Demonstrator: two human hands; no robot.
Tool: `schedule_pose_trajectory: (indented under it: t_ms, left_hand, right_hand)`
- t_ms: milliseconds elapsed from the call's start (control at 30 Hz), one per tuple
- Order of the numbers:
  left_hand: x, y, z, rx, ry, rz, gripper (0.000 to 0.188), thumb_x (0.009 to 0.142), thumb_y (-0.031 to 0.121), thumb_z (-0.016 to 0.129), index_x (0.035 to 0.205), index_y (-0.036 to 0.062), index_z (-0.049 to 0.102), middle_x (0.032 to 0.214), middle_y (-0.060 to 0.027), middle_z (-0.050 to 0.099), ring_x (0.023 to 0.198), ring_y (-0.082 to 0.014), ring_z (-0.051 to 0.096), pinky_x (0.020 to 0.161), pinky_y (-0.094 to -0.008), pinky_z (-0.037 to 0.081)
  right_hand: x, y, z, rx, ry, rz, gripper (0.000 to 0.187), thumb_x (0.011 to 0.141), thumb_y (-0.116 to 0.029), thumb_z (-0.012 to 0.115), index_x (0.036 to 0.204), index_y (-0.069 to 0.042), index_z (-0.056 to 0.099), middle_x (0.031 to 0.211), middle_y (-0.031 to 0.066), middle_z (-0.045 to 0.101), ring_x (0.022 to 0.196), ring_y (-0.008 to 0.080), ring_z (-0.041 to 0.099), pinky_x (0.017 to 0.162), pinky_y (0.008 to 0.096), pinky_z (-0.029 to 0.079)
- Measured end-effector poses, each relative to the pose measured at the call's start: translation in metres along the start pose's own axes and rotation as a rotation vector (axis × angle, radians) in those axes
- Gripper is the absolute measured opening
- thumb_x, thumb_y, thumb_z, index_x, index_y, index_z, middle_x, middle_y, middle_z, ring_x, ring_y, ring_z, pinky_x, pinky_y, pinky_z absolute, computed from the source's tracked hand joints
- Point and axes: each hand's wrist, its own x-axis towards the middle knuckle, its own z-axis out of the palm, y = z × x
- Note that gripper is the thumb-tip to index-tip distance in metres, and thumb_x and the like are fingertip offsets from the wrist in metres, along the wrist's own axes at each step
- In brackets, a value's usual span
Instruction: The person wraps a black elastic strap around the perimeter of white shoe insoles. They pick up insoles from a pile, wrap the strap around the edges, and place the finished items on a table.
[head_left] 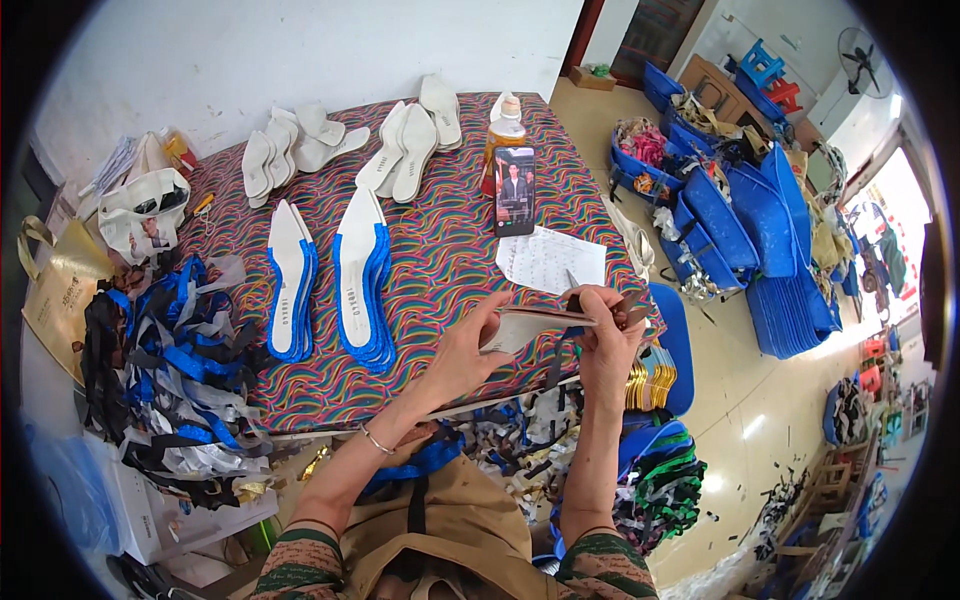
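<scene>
Above the table's front edge, my left hand [462, 350] grips a pale shoe insole [518, 330], its thumb above and fingers below. My right hand [608, 335] closes at the insole's far end and also holds what look like scissors [632, 308], dark-handled, with a thin point showing past the fingers. A narrow dark strip [560, 362] hangs beneath the insole beside my right hand. On the table to the left lie two stacks of white insoles with blue edging, a smaller one [290, 290] and a larger one [362, 285].
Plain white insoles [405, 150] lie along the back of the patterned table [440, 255]. A phone [515, 190] leans on a bottle [507, 125], near a written sheet [550, 262]. Fabric strips [190, 350] heap at the left. Blue baskets [720, 225] and a gold-edged stack [652, 380] stand right.
</scene>
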Motion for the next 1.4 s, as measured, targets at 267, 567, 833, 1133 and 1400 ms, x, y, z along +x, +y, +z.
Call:
schedule_pose_trajectory:
  t_ms: [267,567,833,1133,1400]
  left_hand:
    - [0.002,0.099,-0.021,0.383,0.428,0.690,0.056,0.069,0.004,0.076,0.123,0.0015,0.059,0.101,-0.0117,0.058,0.084,-0.0295,0.060,0.074,-0.0378,0.051]
    - [0.005,0.089,-0.016,0.538,0.527,0.884,0.042,0.064,0.001,0.071,0.105,0.0050,0.072,0.100,-0.0041,0.056,0.080,-0.0215,0.058,0.060,-0.0310,0.051]
    - [0.000,0.079,-0.006,0.531,0.596,0.942,0.038,0.067,0.002,0.076,0.105,0.0084,0.073,0.102,-0.0026,0.056,0.085,-0.0220,0.059,0.065,-0.0303,0.055]
    - [-0.008,0.055,-0.008,0.340,0.593,0.799,0.026,0.068,-0.001,0.074,0.090,0.0081,0.063,0.106,-0.0073,0.060,0.096,-0.0278,0.057,0.079,-0.0430,0.049]
    - [-0.008,0.077,-0.026,0.381,0.431,0.718,0.024,0.071,0.003,0.072,0.091,0.0074,0.060,0.090,-0.0052,0.063,0.089,-0.0278,0.057,0.078,-0.0412,0.044]
  right_hand:
    - [-0.022,-0.004,0.022,-0.151,-0.045,-0.106,0.010,0.089,-0.008,0.066,0.092,0.001,0.070,0.072,-0.0043,0.062,0.059,0.0002,0.048,0.051,0.0179,0.034]
    - [-0.029,-0.009,0.033,-0.175,-0.050,-0.093,0.012,0.090,-0.009,0.065,0.091,0.002,0.070,0.072,-0.0031,0.063,0.064,0.0027,0.053,0.057,0.0193,0.041]
    - [-0.031,-0.004,0.041,-0.220,0.036,-0.162,0.013,0.090,-0.009,0.064,0.086,0.002,0.068,0.075,-0.0023,0.063,0.068,0.0031,0.053,0.061,0.0203,0.042]
    - [-0.028,-0.012,0.039,-0.137,-0.125,-0.102,0.008,0.086,0.001,0.065,0.092,0.003,0.068,0.083,0.0001,0.065,0.073,0.0055,0.056,0.064,0.0205,0.044]
    - [-0.022,-0.026,0.014,-0.317,-0.500,-0.310,0.023,0.077,0.007,0.069,0.099,0.003,0.068,0.083,0.0054,0.066,0.076,0.0115,0.061,0.065,0.0234,0.048]
